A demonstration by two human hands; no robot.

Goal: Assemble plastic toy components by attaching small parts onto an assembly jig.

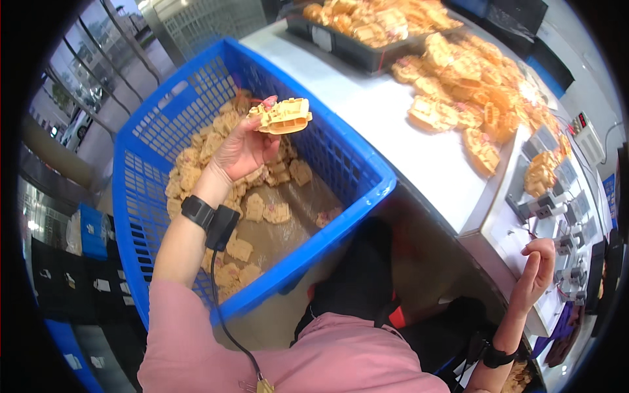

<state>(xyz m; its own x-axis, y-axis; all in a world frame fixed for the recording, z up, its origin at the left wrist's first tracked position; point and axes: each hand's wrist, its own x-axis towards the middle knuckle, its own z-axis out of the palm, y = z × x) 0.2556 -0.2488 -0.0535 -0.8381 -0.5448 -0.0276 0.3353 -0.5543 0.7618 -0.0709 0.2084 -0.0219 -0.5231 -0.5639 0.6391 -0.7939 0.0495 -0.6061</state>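
Note:
My left hand (244, 149) holds a yellow molded plastic part (283, 116) by its left end, thumb and fingers closed on it. A small pinkish-red piece (269, 101) shows on the part's upper side. Below it stands a blue plastic crate (308, 265) with many similar yellow parts (190, 173) heaped inside. Over at the right, my right hand (538, 272) is by the front of a white fixture box (485, 242), its fingers curled and nothing visible in them. Another yellow part (540, 173) sits on the fixture, apart from that hand.
Loose yellow parts (458, 85) are piled across the white table (354, 98). A black tray (334, 47) at the back holds more. Clamps (569, 236) line the fixture's right side, near a small white control box with a red display (588, 136). A cable (219, 314) runs from my left wrist.

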